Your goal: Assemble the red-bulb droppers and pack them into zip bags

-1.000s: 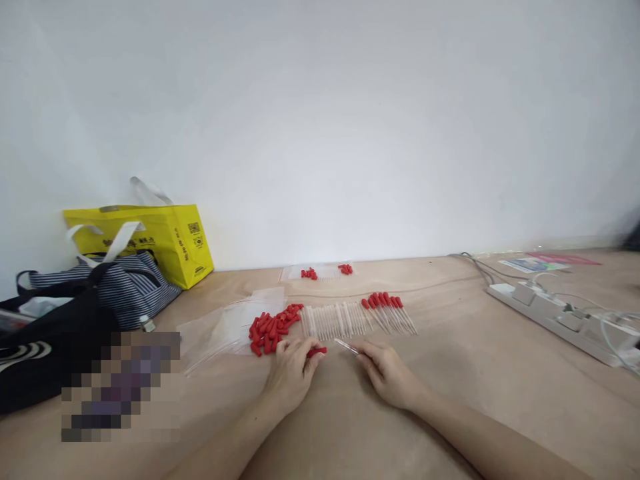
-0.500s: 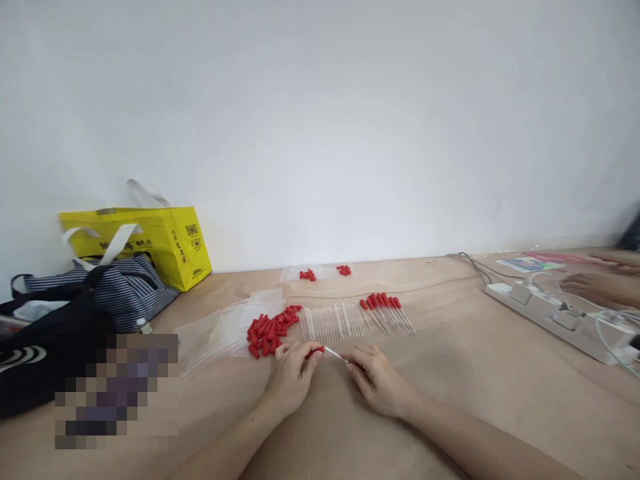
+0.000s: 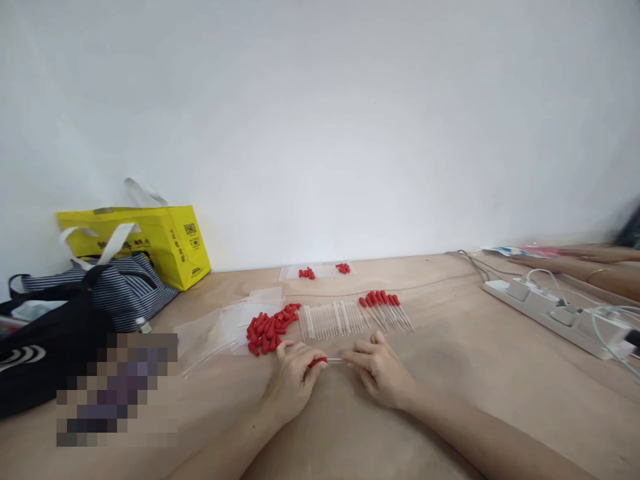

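Between the thumb and fingers of my left hand (image 3: 294, 375) is a red rubber bulb (image 3: 319, 361), its open end facing right. A thin glass dropper tube (image 3: 335, 361) runs level from the bulb to my right hand (image 3: 383, 375), which pinches its other end. How deep the tube sits in the bulb I cannot tell. Just beyond my left hand lies a heap of red rubber bulbs (image 3: 270, 328). A row of bare glass tubes (image 3: 333, 320) lies beyond both hands. To its right are several droppers with red bulbs fitted (image 3: 387, 309), lying slanted.
Clear plastic bags (image 3: 225, 327) lie left of the heap; another bag with red bulbs (image 3: 320, 272) is by the wall. A yellow bag (image 3: 185, 247) and striped bag (image 3: 133, 287) stand left. At right are a power strip (image 3: 545, 317) and another person's arm (image 3: 595, 270).
The tube has swung from slanting down rightward to level, and its visible part looks shorter. My hands stay close together. At right, the other person's arms have shifted over the pink packets.
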`<action>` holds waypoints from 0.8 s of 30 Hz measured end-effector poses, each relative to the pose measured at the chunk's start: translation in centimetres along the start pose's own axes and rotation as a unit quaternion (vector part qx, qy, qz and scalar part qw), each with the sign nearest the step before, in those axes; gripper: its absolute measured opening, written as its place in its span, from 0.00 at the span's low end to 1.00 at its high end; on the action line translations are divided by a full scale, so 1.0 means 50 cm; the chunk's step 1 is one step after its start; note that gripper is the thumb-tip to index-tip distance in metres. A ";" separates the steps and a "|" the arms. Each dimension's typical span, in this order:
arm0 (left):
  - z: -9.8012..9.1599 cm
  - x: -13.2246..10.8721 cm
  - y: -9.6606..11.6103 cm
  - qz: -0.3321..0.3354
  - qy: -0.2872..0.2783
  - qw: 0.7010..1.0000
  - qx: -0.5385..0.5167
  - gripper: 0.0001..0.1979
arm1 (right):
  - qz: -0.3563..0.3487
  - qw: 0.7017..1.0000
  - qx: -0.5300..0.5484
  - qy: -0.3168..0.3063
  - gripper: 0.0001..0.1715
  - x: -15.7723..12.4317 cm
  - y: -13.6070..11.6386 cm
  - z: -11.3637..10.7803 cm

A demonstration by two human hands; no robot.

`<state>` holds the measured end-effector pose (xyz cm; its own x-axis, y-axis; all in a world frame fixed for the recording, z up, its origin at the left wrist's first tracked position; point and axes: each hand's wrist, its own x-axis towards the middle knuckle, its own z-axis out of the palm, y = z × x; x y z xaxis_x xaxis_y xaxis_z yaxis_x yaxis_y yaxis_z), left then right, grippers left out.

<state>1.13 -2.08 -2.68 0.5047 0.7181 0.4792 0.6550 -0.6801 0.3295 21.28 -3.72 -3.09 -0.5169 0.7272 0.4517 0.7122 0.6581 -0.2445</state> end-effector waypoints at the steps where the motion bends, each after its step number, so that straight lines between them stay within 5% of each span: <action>1: 0.000 -0.001 0.002 0.003 -0.001 1.000 -0.001 0.09 | -0.006 1.000 -0.001 0.002 0.15 0.001 0.000 -0.001; 24: 0.000 -0.007 0.017 0.060 -0.027 0.997 0.031 0.09 | -0.019 0.999 0.023 0.012 0.13 0.008 -0.007 0.002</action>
<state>1.51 -2.92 -2.56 0.6104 0.6403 0.4663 0.6202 -0.7525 0.2215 20.78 -3.62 -2.92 -0.5307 0.6968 0.4824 0.6697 0.6936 -0.2651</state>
